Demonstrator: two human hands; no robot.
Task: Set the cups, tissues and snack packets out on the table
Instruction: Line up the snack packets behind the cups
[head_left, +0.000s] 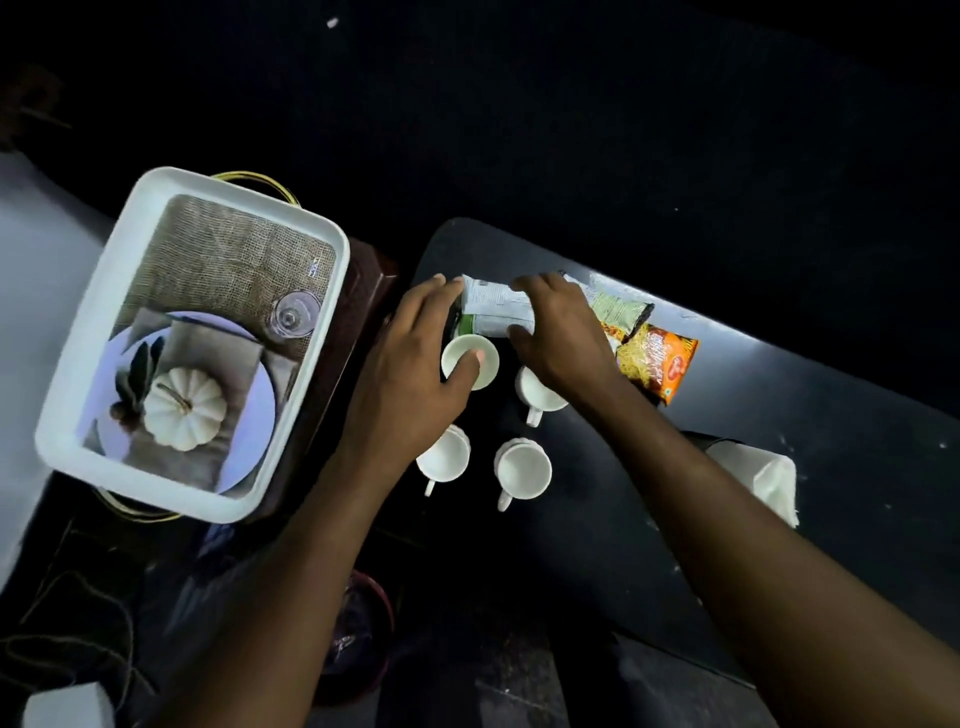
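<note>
Four white cups stand in two rows on the dark table (779, 395): far left cup (478, 376), far right cup (535, 397), near left cup (447, 460), near right cup (522, 470). Just behind them lies a white and green snack packet (493, 309). My right hand (558, 332) is closed over its right end. My left hand (410, 374) is spread, its fingertips touching the packet's left end and its thumb resting across the far left cup's rim. A green packet (621, 312) and an orange packet (657, 361) lie to the right. White tissues (763, 478) sit at the near right.
A white tray (239, 218) with a printed table-setting picture on its floor rests on a dark stand to the left of the table. The table's left end (436, 244) is rounded. Cords and a dark bag lie on the floor below.
</note>
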